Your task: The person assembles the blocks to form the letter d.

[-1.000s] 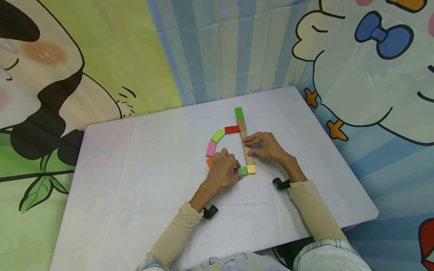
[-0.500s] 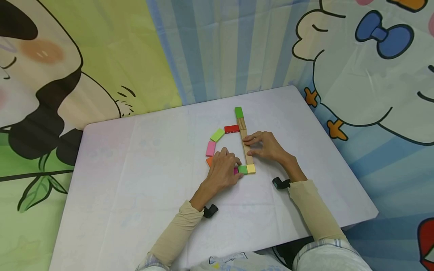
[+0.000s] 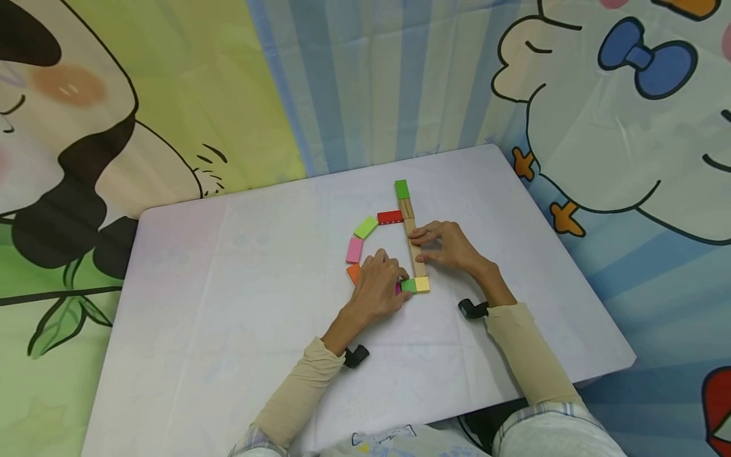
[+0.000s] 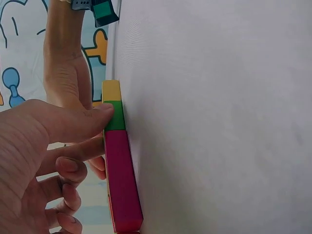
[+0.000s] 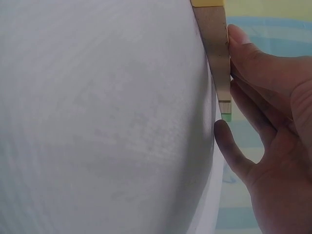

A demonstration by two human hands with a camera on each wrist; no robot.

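Note:
On the white table, coloured blocks form a loop against a straight row. My left hand (image 3: 377, 282) pinches a small green block (image 3: 408, 285) between thumb and index finger. A yellow block (image 3: 422, 284) adjoins it, and a long magenta block (image 4: 123, 180) lies on its other side, mostly behind the hand in the head view. My right hand (image 3: 448, 246) rests its thumb and fingertips on a long wooden block (image 3: 419, 268) in the straight row. Red (image 3: 390, 218), lime (image 3: 366, 227), pink (image 3: 354, 250) and orange (image 3: 353, 273) blocks curve round the left side.
Beyond the long wooden block, shorter wooden pieces (image 3: 407, 209) and another green block (image 3: 402, 189) continue the row. The white tabletop (image 3: 257, 285) spreads around the blocks. Printed cartoon curtains (image 3: 365, 82) hang behind and beside it.
My left hand has shifted very slightly to the right at the green block. The right hand keeps its place on the wooden block.

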